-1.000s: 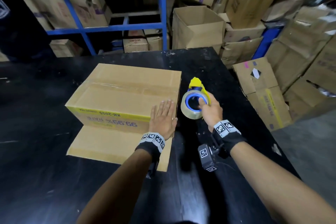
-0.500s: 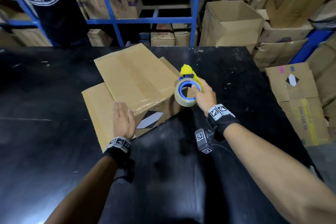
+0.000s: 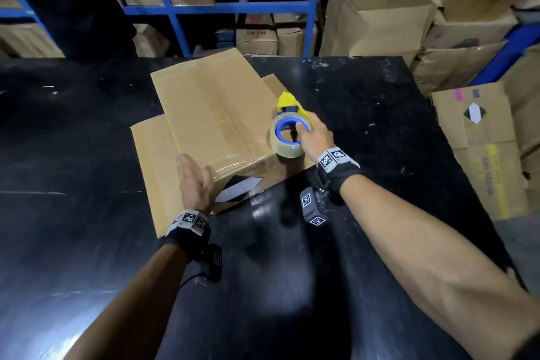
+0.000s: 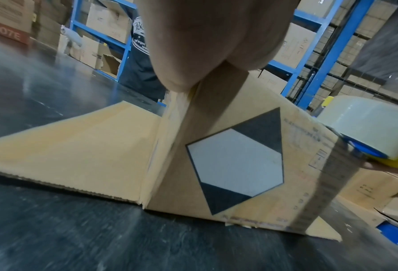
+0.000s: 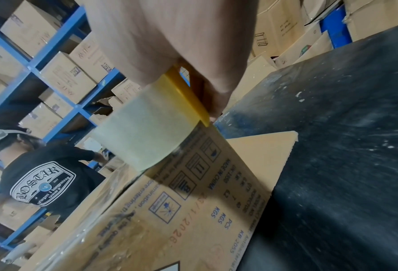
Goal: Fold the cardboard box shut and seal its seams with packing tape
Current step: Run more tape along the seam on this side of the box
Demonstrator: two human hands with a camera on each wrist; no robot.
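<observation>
Near the tabletop's far edge, the cardboard box (image 3: 216, 123) lay with top seam taped; bottom flaps splayed unsealed. The left hand (image 3: 194, 181) pressed flat-fingered; the right hand (image 3: 314, 134) gripped the tape dispenser (image 3: 287, 131) at its near corner.

Bare forearms, no sleeves. Each wrist carries a black strap (image 3: 187, 238) topped with white blocks printed in black square-code markers (image 3: 333, 157). A small black camera unit (image 3: 312, 207), also marker-tagged, hangs under each wrist; a thin cable trails from the left one.
</observation>
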